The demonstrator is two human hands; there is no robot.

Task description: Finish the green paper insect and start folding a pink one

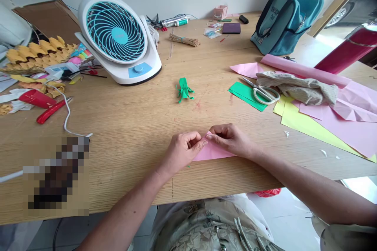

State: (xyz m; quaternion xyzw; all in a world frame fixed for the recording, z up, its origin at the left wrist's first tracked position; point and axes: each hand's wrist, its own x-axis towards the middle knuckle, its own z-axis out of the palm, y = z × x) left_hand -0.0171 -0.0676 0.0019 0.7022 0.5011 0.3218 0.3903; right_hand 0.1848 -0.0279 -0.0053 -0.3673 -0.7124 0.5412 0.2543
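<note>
A folded pink paper lies on the wooden table near its front edge. My left hand is closed, its thumb and fingers pinching the paper's top corner. My right hand meets it from the right, fingers pressed together on the same corner and resting over the paper. A green folded paper figure stands farther back, clear of both hands.
A white and teal desk fan stands at the back left. Scissors lie on green paper at the right, beside a beige cloth, yellow and pink sheets and a teal bag. Red tools and yellow paper pieces crowd the left.
</note>
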